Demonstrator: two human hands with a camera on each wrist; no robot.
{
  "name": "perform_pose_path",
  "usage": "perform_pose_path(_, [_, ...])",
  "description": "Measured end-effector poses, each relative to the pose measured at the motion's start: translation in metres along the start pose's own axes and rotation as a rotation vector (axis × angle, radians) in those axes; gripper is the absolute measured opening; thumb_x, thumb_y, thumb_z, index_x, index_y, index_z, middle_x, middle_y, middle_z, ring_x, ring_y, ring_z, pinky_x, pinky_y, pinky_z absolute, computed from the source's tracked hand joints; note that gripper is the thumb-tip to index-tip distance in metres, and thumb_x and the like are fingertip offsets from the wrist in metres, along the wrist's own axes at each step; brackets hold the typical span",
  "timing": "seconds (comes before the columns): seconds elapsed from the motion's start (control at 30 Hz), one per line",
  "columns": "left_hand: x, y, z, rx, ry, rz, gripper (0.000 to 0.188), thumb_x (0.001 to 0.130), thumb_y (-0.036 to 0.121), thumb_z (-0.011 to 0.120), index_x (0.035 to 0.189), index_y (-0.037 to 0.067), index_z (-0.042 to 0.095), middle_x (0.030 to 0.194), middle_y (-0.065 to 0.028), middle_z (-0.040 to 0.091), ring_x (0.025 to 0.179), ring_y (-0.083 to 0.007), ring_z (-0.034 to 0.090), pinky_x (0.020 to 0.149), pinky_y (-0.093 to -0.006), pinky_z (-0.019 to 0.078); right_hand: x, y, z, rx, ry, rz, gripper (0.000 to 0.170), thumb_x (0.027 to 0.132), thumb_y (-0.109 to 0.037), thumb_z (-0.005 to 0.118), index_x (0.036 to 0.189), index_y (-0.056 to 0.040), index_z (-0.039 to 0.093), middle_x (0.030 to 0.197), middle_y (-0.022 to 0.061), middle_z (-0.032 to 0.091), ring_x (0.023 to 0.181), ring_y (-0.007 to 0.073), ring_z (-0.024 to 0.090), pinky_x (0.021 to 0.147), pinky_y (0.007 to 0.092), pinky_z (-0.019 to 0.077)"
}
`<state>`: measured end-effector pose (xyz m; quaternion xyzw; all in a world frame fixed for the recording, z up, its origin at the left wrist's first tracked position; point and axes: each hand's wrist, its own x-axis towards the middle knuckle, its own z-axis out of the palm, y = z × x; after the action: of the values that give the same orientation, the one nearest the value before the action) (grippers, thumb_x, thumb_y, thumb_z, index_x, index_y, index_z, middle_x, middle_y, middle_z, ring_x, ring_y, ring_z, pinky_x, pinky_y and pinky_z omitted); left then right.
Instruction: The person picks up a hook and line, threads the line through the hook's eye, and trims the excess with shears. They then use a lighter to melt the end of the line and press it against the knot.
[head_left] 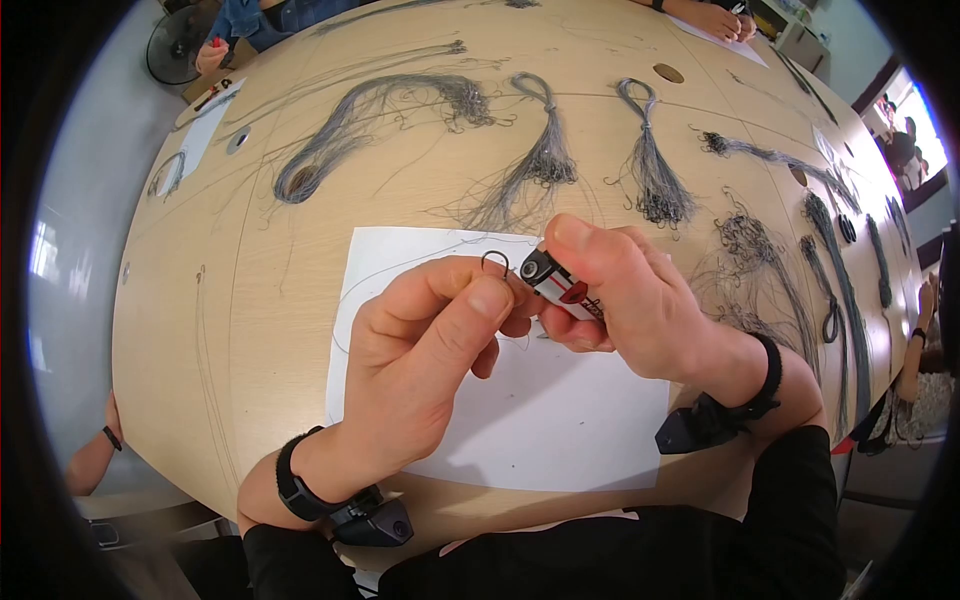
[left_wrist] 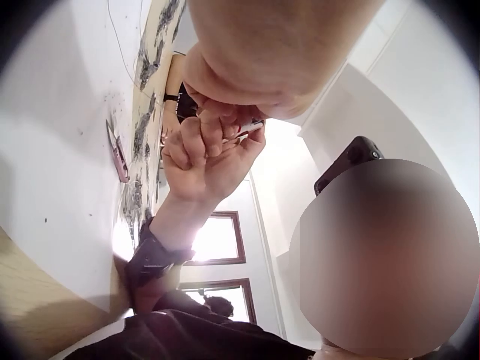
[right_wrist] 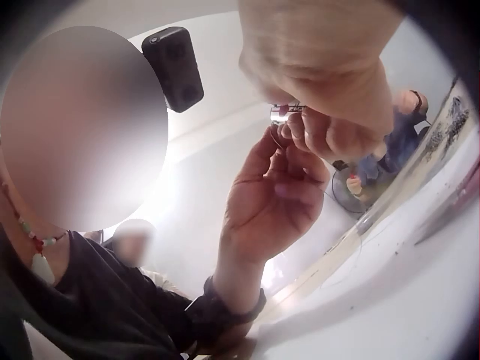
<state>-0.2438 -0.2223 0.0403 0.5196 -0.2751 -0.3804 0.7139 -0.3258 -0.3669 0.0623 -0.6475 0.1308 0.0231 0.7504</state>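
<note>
In the head view, my left hand [head_left: 425,345] pinches a dark curved hook [head_left: 494,262] between thumb and forefinger, its bend standing above the fingertips. My right hand [head_left: 640,300] grips a lighter [head_left: 568,285] with a black-and-metal top and a white and red body. The lighter's top end is close beside the hook; no flame shows. Both hands are above a white paper sheet [head_left: 540,430]. The left wrist view shows the pink-handled scissors or snips [left_wrist: 118,154] lying on the paper.
Bundles of grey line with hooks lie beyond the sheet, among them a looped bundle [head_left: 650,150] and a long curved one [head_left: 345,120]. More bundles [head_left: 835,260] lie along the right side. Other people's hands [head_left: 715,20] are at the table's far edge.
</note>
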Motion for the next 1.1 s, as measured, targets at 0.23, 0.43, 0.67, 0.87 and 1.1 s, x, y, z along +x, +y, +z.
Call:
perform_pose_path(0.23, [0.0007, -0.0015, -0.0011, -0.005, -0.020, 0.000, 0.012, 0.085, 0.019, 0.046, 0.089, 0.009, 0.052, 0.085, -0.0033, 0.058, 0.076, -0.0115, 0.055, 0.065, -0.0225, 0.0439, 0.0008, 0.0013, -0.0002, 0.010, -0.010, 0.033, 0.050, 0.083, -0.045, 0.036, 0.065, -0.0010, 0.051, 0.055, 0.0005, 0.043, 0.050, 0.0067, 0.038, 0.043, 0.0191, 0.0301])
perform_pose_path(0.43, [0.0000, -0.0016, 0.0003, 0.000, 0.028, -0.020, 0.013, 0.085, 0.021, 0.047, 0.089, 0.009, 0.052, 0.083, -0.0027, 0.057, 0.075, -0.0107, 0.054, 0.063, -0.0209, 0.0423, 0.0009, 0.0035, 0.0014, 0.067, -0.002, 0.043, 0.049, 0.083, -0.043, 0.037, 0.066, 0.0002, 0.051, 0.056, 0.0007, 0.043, 0.050, 0.0063, 0.038, 0.043, 0.0187, 0.0300])
perform_pose_path(0.67, [-0.0002, -0.0012, 0.0006, 0.005, 0.021, -0.020, 0.014, 0.084, 0.021, 0.047, 0.089, 0.009, 0.051, 0.083, -0.0026, 0.057, 0.075, -0.0104, 0.054, 0.063, -0.0208, 0.0417, 0.0005, 0.0020, 0.0024, 0.100, -0.010, 0.058, 0.049, 0.083, -0.043, 0.037, 0.067, 0.0004, 0.052, 0.056, 0.0005, 0.043, 0.050, 0.0063, 0.037, 0.043, 0.0183, 0.0299])
perform_pose_path(0.87, [0.0003, -0.0005, 0.0011, -0.004, 0.029, -0.029, 0.013, 0.084, 0.021, 0.047, 0.085, 0.009, 0.051, 0.083, -0.0028, 0.057, 0.075, -0.0108, 0.054, 0.064, -0.0214, 0.0419, 0.0006, 0.0035, 0.0027, 0.091, 0.000, 0.051, 0.051, 0.084, -0.046, 0.034, 0.064, -0.0007, 0.050, 0.055, 0.0001, 0.042, 0.049, 0.0059, 0.036, 0.043, 0.0181, 0.0287])
perform_pose_path(1.1, [0.0005, 0.0024, 0.0045, -0.013, 0.047, -0.030, 0.011, 0.084, 0.020, 0.047, 0.083, 0.009, 0.050, 0.082, -0.0028, 0.055, 0.074, -0.0107, 0.053, 0.063, -0.0211, 0.0411, 0.0018, 0.0055, 0.0014, 0.032, 0.029, -0.059, 0.052, 0.086, -0.046, 0.029, 0.065, -0.0021, 0.049, 0.052, -0.0004, 0.040, 0.045, 0.0060, 0.033, 0.040, 0.0195, 0.0241])
